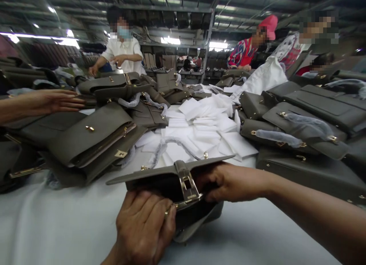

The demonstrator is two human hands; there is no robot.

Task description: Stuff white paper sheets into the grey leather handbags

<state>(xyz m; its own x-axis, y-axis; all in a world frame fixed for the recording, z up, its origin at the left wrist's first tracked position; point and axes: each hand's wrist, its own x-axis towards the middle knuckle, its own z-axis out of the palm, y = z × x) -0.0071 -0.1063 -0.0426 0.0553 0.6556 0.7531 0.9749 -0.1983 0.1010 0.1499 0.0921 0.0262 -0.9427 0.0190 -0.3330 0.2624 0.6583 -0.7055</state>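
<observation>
The fingers of my left hand (144,227) are curled over the near lip of the bag (162,171), thumb and fingers closed on it beside the zip (181,204). The fingers of my right hand (228,181) are bent and reach in under the flap; I cannot tell whether they pinch anything there. The bag sits at the lower middle of the frame, its mouth gaping towards me. It is dark grey-green, with a gold clasp (189,187) on a strap and a film-wrapped handle (164,145) rising behind the lifted flap.

Under it the surface (63,227) wears a pale, wrinkled cloth, which stretches bare to the lower left and lower right. Just beyond the flap's far edge, white sheets (206,120) heap up the centre. An open bag (94,135) leans near the flap's left tip, and piled bags (309,116) crowd the right, behind my forearm.

At the left edge, another person's hand (54,101) stretches over the bags. Further off stand a person in white (122,53) and one in a red cap (268,26), beneath roof beams and bright lights.
</observation>
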